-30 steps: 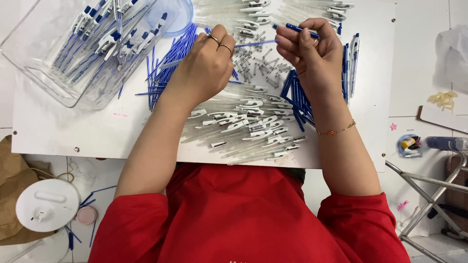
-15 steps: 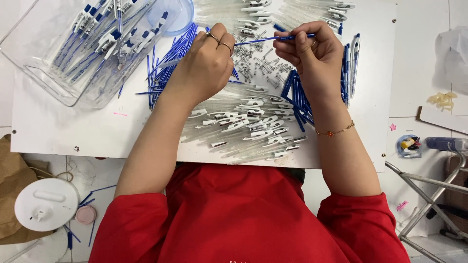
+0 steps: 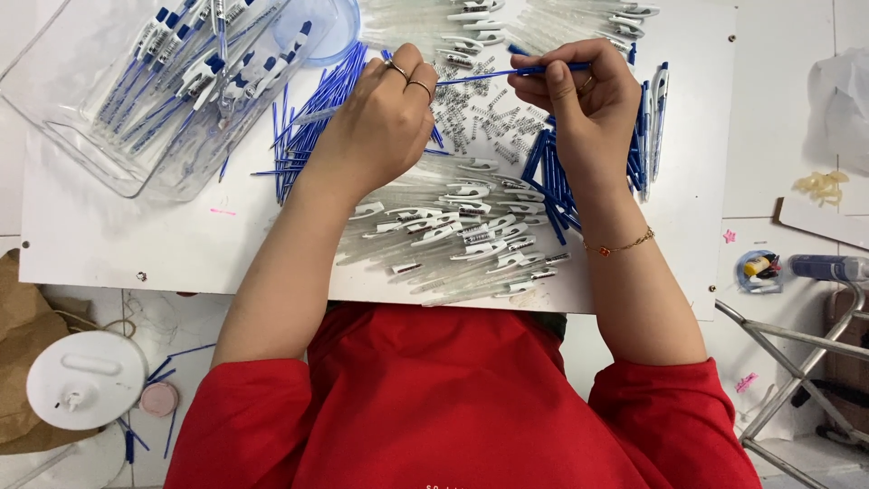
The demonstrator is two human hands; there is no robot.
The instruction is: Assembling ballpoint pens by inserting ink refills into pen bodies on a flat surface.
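A thin blue ink refill (image 3: 507, 74) is held level above a white table (image 3: 118, 244), its long axis running side to side between the two hands. Its right end is pinched between the thumb and fingers of the right hand (image 3: 579, 100), which are closed on it. Its left end reaches the fingertips of the left hand (image 3: 380, 118), whose fingers are curled together; whether they grip the refill or a small part on it cannot be told. The refill is thus met by both hands, with the firmer hold seen on the right. Just below the refill, small metal springs (image 3: 480, 118) are scattered. Further below, a heap of clear pen barrels (image 3: 453, 226) is spread. Left of the refill, loose blue refills (image 3: 308, 127) are fanned, and beyond them a clear plastic tray (image 3: 118, 154) of assembled pens is set.
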